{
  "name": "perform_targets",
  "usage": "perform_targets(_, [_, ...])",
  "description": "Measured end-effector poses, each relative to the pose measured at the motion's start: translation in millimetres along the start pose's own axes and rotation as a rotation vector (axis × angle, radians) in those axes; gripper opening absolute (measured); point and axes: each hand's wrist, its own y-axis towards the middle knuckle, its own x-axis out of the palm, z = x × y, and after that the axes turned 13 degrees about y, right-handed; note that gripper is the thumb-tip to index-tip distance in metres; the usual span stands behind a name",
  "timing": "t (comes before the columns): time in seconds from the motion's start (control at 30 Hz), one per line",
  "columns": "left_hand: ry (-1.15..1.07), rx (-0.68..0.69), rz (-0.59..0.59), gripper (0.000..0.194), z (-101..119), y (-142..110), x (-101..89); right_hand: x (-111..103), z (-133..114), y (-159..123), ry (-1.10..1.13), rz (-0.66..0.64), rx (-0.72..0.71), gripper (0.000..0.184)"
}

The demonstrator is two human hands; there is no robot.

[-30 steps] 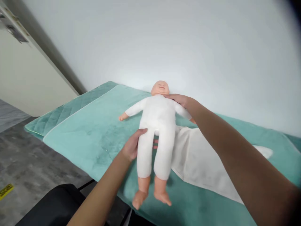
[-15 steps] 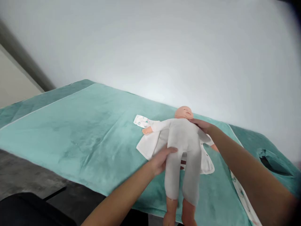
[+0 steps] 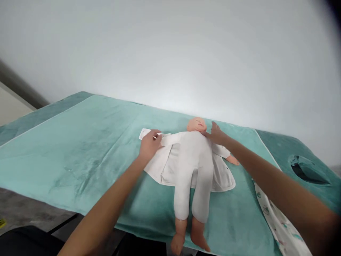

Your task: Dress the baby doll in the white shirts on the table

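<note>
Lying face-up: doll (image 3: 196, 153), on top of an opened white garment (image 3: 157, 167), the lot spread on a green mat (image 3: 93, 149). Doll's long axis runs away from the person, slightly askew: head toward the wall (image 3: 170, 53), bare feet at the near side. Doll's arms out to both sides, roughly crosswise to that axis. Garment flaps show past either flank of the doll.

Left hand (image 3: 149, 144): out beside doll, at the end of its outstretched arm, a sleeve end of the garment just beyond. Fingers curled, slight gap to the thumb. Doll's own hand on that side hidden; cannot tell whether gripped or merely touched.

Right hand (image 3: 216, 135): beside doll's neck and shoulder, nearer the head. Thumb and forefinger spread wide; remaining fingers out of sight, no hold visible.

Key relation: left hand much the nearer to that outstretched arm and sleeve, right hand across the doll's chest from them.

Patterned cloth (image 3: 278, 215) well apart from doll, past the right hand's side.
</note>
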Motion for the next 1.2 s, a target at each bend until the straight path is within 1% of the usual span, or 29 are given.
perform_targets(0.03, [0.128, 0.027, 0.005, 0.018, -6, 18, -1.1, 6, -9, -8, -0.073, 0.058, -0.064, 0.091])
perform_targets(0.07, [0.221, 0.042, -0.042, 0.011, -12, 33, 0.0, 14, -20, -17, -0.129, 0.095, -0.14, 0.086])
perform_targets(0.1, [0.29, 0.06, -0.109, 0.009, -17, 46, 2.6, 23, -30, -24, -0.18, 0.105, -0.22, 0.079])
perform_targets(0.13, [0.336, 0.082, -0.185, 0.015, -22, 55, 6.2, 32, -41, -31, -0.22, 0.085, -0.296, 0.073])
perform_targets(0.17, [0.362, 0.111, -0.253, 0.023, -26, 62, 10.1, 42, -52, -37, -0.257, 0.034, -0.359, 0.066])
perform_targets(0.2, [0.373, 0.148, -0.304, 0.03, -30, 66, 13.5, 52, -63, -40, -0.295, -0.044, -0.405, 0.06])
perform_targets(0.3, [0.339, 0.255, -0.402, 0.04, -39, 70, 17.6, 80, -89, -34, -0.446, -0.346, -0.493, 0.044])
perform_targets(0.37, [0.305, 0.298, -0.44, 0.039, -43, 69, 15.7, 99, -99, -22, -0.533, -0.483, -0.509, 0.039])
perform_targets(0.43, [0.279, 0.31, -0.436, 0.035, -46, 67, 13.0, 117, -101, -8, -0.572, -0.537, -0.493, 0.039])
perform_targets(0.53, [0.231, 0.292, -0.437, 0.036, -47, 64, 9.7, 135, -93, 4, -0.591, -0.529, -0.49, 0.047])
perform_targets(0.6, [0.186, 0.275, -0.451, 0.036, -44, 62, 5.8, 137, -86, 4, -0.597, -0.463, -0.512, 0.05])
perform_targets(0.67, [0.096, 0.242, -0.443, 0.034, -41, 61, -1.5, 130, -81, -1, -0.595, -0.373, -0.494, 0.051])
perform_targets(0.77, [-0.138, 0.147, -0.411, 0.034, -39, 61, -14.9, 113, -86, -12, -0.615, -0.246, -0.393, 0.051])
perform_targets(0.83, [-0.305, 0.109, -0.386, 0.034, -42, 61, -18.5, 106, -94, -19, -0.655, -0.199, -0.324, 0.048])
perform_targets(0.9, [-0.433, 0.114, -0.399, 0.033, -43, 57, -13.8, 108, -100, -22, -0.696, -0.202, -0.285, 0.045])
perform_targets(0.93, [-0.474, 0.125, -0.437, 0.033, -43, 54, -8.6, 111, -102, -23, -0.714, -0.215, -0.281, 0.044])
perform_targets(1.0, [-0.504, 0.146, -0.549, 0.032, -37, 42, 4.7, 119, -101, -21, -0.745, -0.224, -0.293, 0.04])
perform_targets(1.1, [-0.504, 0.164, -0.713, 0.033, -22, 22, 23.1, 128, -96, -17, -0.781, -0.234, -0.319, 0.024])
perform_targets(1.13, [-0.521, 0.166, -0.742, 0.033, -18, 16, 27.7, 128, -95, -17, -0.787, -0.244, -0.322, 0.022])
perform_targets(1.2, [-0.604, 0.159, -0.746, 0.034, -10, 7, 34.7, 128, -93, -17, -0.785, -0.25, -0.332, 0.021])
